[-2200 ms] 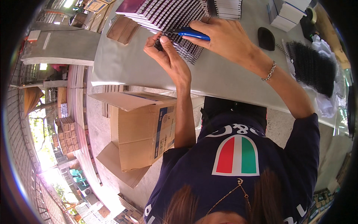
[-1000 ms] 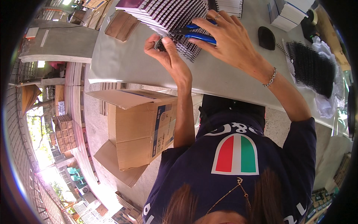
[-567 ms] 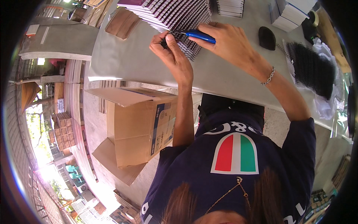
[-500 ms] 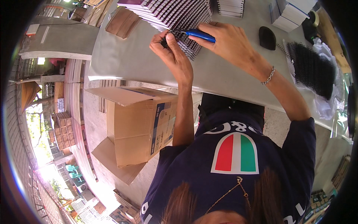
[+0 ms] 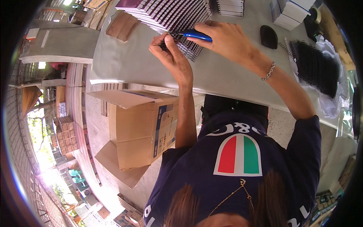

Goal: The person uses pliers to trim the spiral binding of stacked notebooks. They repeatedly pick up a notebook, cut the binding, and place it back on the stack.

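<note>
My right hand (image 5: 230, 41) is closed around blue-handled pliers (image 5: 198, 36), whose dark jaws point left. Their tip meets the thumb and forefinger of my left hand (image 5: 174, 62) at the near edge of a stack of coil-bound books (image 5: 166, 13) with purplish covers. My left fingers are curled on a small dark piece that looks like black coil (image 5: 163, 45); the fingers partly hide it. Rows of bound spines fill the side of the stack facing me.
On the table (image 5: 234, 75), a pile of black binding coils (image 5: 315, 68) lies on crumpled plastic at the right, near a black mouse-shaped object (image 5: 269, 37). White book stacks (image 5: 289, 15) stand behind. A brown board (image 5: 123, 25) lies left. Below the edge is an open cardboard box (image 5: 134, 132).
Both hands and the pliers have shifted slightly left along the stack. The whole view has also moved a little. Each hand keeps its hold.
</note>
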`<action>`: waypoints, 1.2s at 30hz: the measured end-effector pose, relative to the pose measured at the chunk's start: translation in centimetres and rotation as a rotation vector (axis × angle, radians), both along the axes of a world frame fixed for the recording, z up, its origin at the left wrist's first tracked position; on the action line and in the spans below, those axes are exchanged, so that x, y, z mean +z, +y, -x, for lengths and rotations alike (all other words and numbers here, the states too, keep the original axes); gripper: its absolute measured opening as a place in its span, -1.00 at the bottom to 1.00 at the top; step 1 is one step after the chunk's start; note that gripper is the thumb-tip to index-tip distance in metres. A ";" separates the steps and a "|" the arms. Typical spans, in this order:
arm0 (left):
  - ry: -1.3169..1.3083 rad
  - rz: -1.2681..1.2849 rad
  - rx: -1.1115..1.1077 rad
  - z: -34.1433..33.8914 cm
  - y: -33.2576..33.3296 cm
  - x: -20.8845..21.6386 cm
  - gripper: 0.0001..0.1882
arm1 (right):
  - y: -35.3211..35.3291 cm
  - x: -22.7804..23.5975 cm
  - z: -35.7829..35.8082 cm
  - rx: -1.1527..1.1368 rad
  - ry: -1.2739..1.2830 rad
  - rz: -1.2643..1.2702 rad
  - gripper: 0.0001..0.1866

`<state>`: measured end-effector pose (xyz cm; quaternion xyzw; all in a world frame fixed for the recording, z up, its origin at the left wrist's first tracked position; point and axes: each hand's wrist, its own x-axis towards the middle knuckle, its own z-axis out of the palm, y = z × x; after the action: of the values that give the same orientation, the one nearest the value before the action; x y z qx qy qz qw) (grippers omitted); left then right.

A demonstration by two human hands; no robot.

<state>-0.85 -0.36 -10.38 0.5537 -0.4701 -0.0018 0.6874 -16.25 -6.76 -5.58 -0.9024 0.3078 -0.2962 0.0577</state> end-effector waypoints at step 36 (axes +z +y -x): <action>0.332 0.076 -0.256 0.5 0.4 -1.2 -0.63 | -0.1 -2.4 0.6 -0.024 -0.179 0.258 -0.53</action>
<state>-1.31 0.00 -11.55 0.4551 -0.4167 -0.1627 0.7699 -16.81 -6.87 -8.03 -0.8684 0.2716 -0.4133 -0.0348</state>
